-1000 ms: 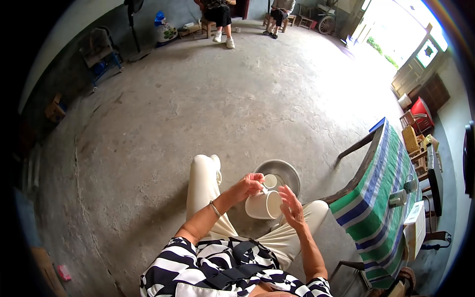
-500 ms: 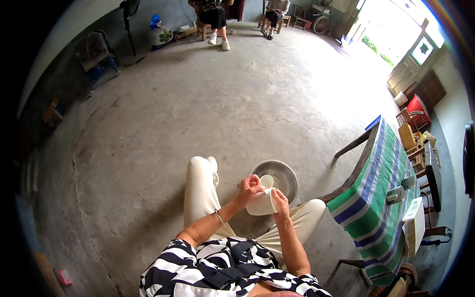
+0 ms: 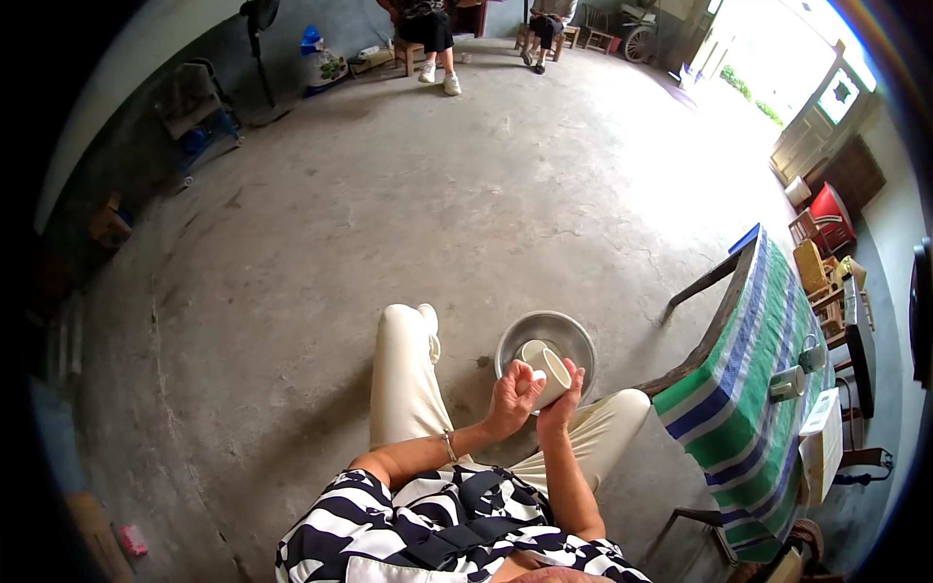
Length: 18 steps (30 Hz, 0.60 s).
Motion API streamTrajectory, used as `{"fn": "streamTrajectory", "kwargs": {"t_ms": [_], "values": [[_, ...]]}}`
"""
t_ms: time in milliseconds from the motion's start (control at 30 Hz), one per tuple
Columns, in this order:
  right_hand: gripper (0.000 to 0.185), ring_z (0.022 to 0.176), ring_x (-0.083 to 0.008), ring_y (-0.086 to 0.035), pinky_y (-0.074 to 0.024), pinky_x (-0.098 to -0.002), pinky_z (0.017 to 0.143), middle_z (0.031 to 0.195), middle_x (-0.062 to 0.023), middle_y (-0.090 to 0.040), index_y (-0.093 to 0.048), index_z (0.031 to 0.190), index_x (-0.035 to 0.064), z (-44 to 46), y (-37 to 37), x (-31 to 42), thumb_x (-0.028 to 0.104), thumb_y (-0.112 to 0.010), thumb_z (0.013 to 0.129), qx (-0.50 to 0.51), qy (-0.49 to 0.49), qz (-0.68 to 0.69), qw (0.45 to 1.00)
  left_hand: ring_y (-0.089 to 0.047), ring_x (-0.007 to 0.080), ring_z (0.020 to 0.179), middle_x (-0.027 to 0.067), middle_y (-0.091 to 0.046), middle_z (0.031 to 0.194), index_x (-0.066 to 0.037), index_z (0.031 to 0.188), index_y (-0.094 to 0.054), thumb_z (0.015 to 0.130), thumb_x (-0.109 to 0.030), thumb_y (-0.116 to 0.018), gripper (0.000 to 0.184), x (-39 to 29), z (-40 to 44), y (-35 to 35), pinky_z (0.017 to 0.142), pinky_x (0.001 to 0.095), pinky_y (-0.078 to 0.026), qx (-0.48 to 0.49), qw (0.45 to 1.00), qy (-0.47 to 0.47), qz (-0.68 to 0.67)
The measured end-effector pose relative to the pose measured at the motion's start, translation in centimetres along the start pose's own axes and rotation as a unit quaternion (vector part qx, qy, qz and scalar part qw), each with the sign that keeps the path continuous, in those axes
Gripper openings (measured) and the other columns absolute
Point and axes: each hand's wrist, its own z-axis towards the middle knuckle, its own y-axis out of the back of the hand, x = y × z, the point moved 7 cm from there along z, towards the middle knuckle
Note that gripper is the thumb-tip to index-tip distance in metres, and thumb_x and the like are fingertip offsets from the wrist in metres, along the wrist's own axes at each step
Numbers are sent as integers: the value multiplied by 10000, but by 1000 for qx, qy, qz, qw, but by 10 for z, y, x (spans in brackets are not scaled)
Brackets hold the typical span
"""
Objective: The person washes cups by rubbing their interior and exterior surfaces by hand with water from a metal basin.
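My left hand is closed at the left side of a white mug; a small white part shows at its fingertips, and I cannot tell whether it is the handle. With its fingers around the mug's right side and base, my right hand supports it. The mug is tilted, its mouth facing up and to the right. Below and beyond it, a second white cup lies in a round metal basin on the floor between my knees. The mug and hands hide the basin's near part.
To my right stands a table with a striped cloth, holding two mugs and a white box. Chairs and a red tub line the right wall. Two seated people are at the far wall. Concrete floor stretches ahead.
The mug has turned so its mouth opens more upward, and both hands have shifted round it. My left hand has moved from its top to its left side. The view has shifted slightly.
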Motion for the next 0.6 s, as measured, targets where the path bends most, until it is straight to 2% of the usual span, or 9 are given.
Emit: {"fn": "streamTrajectory", "kwargs": {"t_ms": [33,167,267,333,400,467,500,567,600], "values": [[557,958,-205,-549,-442,-311,839,1084,-122,-550,-432,1217,25,-1,-4,6,482,-433,897,10,19,-5,1000,-411,17,744,-36,-489,800,-94,854,-417,878,-131,-575,163,-5,-4,-2,648,167,-386,16,1000,-7,0],[584,958,-197,-547,-436,-309,841,1084,-123,-548,-408,1241,21,4,-10,26,493,-426,897,76,101,-90,988,-405,7,759,-34,-483,827,-95,894,-416,888,-132,-557,146,-22,-11,-9,667,162,-380,9,1000,-6,-29],[718,991,-203,-535,-423,-325,869,1097,-120,-532,-310,1333,31,-2,-22,42,477,-560,829,160,194,-170,953,-410,2,753,-35,-477,847,-97,922,-413,895,-118,-541,133,-25,-10,-13,659,161,-382,5,993,52,-105],[781,1034,-216,-510,-407,-332,893,1136,-125,-509,-273,1354,32,-6,-25,47,454,-606,787,168,200,-213,942,-401,1,683,-48,-463,784,-102,921,-414,890,-96,-541,131,-23,-8,-11,597,154,-360,-17,983,100,-152],[852,1077,-228,-486,-390,-338,918,1176,-129,-487,-237,1375,32,-11,-28,51,430,-653,746,175,204,-255,929,-427,10,688,-37,-481,775,-97,907,-426,877,-94,-554,132,-19,-5,-7,605,161,-376,-18,978,123,-170],[919,1110,-238,-461,-372,-350,940,1195,-119,-474,-210,1391,46,-13,-30,48,401,-700,699,186,156,-242,940,-453,19,693,-26,-500,767,-91,893,-437,865,-92,-567,133,-13,2,-1,613,169,-393,-18,971,144,-187],[919,1110,-238,-461,-372,-350,940,1195,-119,-474,-210,1391,46,-13,-29,45,401,-700,699,186,155,-242,940,-429,18,625,-34,-476,716,-100,887,-444,859,-87,-572,132,-10,6,1,554,169,-363,-22,955,170,-241],[863,1117,-220,-459,-368,-345,947,1190,-107,-477,-246,1368,33,-12,-23,30,391,-693,722,207,92,-148,963,-343,37,471,-49,-407,613,-116,851,-469,837,-48,-574,126,-4,11,3,429,185,-270,-56,920,218,-320],[863,1117,-220,-459,-368,-345,947,1190,-107,-477,-246,1368,33,-11,-19,27,391,-693,722,208,92,-149,962,-343,37,471,-49,-407,613,-116,851,-469,837,-48,-574,126,1,14,7,429,185,-270,-57,920,218,-321]]}}
